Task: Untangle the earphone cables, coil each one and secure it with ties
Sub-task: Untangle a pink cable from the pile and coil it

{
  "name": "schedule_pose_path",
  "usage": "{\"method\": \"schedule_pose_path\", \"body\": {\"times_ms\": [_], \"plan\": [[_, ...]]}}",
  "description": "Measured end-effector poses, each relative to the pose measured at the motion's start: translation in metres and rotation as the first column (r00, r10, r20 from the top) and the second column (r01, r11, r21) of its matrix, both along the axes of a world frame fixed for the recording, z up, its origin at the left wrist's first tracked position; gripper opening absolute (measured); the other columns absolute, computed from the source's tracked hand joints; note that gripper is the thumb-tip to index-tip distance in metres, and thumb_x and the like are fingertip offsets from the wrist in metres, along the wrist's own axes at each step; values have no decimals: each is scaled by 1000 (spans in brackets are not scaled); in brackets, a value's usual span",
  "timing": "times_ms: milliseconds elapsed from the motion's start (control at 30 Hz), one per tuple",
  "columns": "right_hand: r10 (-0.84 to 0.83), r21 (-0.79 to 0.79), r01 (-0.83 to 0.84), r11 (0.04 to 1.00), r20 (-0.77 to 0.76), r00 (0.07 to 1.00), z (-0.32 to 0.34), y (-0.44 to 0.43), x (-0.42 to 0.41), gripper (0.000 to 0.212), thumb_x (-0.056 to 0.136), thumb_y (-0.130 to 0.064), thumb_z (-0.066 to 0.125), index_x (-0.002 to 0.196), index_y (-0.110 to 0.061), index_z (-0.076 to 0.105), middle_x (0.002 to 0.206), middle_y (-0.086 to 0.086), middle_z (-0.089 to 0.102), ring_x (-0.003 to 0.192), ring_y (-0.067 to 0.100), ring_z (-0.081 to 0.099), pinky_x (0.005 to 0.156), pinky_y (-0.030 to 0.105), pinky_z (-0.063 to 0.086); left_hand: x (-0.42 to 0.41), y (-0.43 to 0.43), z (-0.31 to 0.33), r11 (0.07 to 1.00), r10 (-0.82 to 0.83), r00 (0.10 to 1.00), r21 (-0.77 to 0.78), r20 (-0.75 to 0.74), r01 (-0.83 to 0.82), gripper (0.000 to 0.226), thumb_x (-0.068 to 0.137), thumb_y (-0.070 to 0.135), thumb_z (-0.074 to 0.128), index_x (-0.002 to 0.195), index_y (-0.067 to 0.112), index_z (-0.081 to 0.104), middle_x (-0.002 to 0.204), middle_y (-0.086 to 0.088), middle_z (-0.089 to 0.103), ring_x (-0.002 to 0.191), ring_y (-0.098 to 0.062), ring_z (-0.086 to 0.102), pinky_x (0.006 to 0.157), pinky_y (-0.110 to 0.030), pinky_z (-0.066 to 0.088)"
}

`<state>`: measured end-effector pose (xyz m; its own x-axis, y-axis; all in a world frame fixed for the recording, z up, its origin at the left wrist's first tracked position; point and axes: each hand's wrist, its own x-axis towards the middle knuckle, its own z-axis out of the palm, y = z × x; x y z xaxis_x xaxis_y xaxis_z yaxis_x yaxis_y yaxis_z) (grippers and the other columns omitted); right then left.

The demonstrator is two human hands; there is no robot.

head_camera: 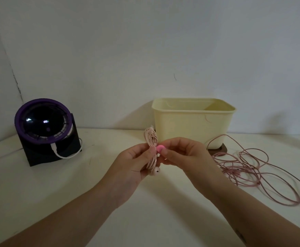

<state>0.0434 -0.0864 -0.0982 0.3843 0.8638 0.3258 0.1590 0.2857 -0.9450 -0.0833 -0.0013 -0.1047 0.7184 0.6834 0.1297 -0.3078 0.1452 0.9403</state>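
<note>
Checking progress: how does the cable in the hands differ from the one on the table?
The held cable is coiled in a tight bundle; the table cable sprawls in loose loops. The held cable is pale pink; the table cable darker. Both are thin cords.

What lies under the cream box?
A dark brown flat base shows under the cream box at its right corner; the rest is covered by the box.
</note>
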Motion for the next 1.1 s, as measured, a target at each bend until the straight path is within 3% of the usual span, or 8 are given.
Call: {"method": "schedule_pose_path", "body": {"times_ms": [67,333,500,700,800,900,967,1100], "plan": [[0,-5,0,1000,64,998,1,-1,0,6,84,-9,67,88,-8,71,79,11,73,73,18,68,73,24,55,0,-1,0,999,0,1000,-44,-12,0,20,72,20,64,84,8,74,77,-10,65,71,-18,59,54,-21,49],[-93,50,79,996,397,913,0,-3,2,8,90,-5,60,85,-12,62,73,4,71,68,12,68,65,15,49,-2,-3,4,989,-92,994,-122,-60,84,22,79,15,60,94,0,66,71,-10,63,67,-18,58,50,-19,47],[-80,42,68,997,532,843,1,-5,6,11,89,-5,60,86,-14,65,78,-2,72,76,10,70,77,31,56,-4,0,5,978,-83,995,-194,-62,69,23,76,14,61,94,-1,66,73,-14,64,65,-21,60,48,-19,49],[-125,94,85,992,654,746,3,-8,5,12,86,-8,65,87,-17,73,81,-8,72,75,3,68,75,15,53,-4,3,4,969,-88,993,-238,-76,68,22,75,11,63,93,-2,65,76,-14,67,66,-19,65,49,-20,51],[-83,-8,102,995,522,849,3,-6,5,3,84,-15,69,82,-16,71,76,-4,73,72,5,68,71,19,53,-5,2,3,984,-91,991,-161,-103,73,19,83,9,60,97,-2,65,75,-12,66,66,-17,63,52,-21,49],[-3,-180,42,983,213,977,3,-3,8,11,80,-17,73,87,-10,67,81,8,73,72,15,67,71,28,55,-5,1,0,999,-19,981,46,-191,28,16,87,8,59,100,3,66,75,-8,69,67,-16,62,56,-22,48],[85,-265,-71,962,40,996,4,-3,8,12,81,-14,71,90,-8,70,85,13,71,73,16,64,74,28,55,-5,3,-2,983,55,973,181,-225,-14,17,86,11,63,103,9,67,80,-4,71,69,-11,64,61,-23,47],[134,-279,-165,946,-129,983,1,-2,8,16,80,-9,69,95,-1,70,76,7,67,69,13,63,70,22,54,-6,6,-3,955,73,967,297,-243,3,30,72,33,75,100,22,70,82,5,69,71,-10,59,75,-29,48]]}}
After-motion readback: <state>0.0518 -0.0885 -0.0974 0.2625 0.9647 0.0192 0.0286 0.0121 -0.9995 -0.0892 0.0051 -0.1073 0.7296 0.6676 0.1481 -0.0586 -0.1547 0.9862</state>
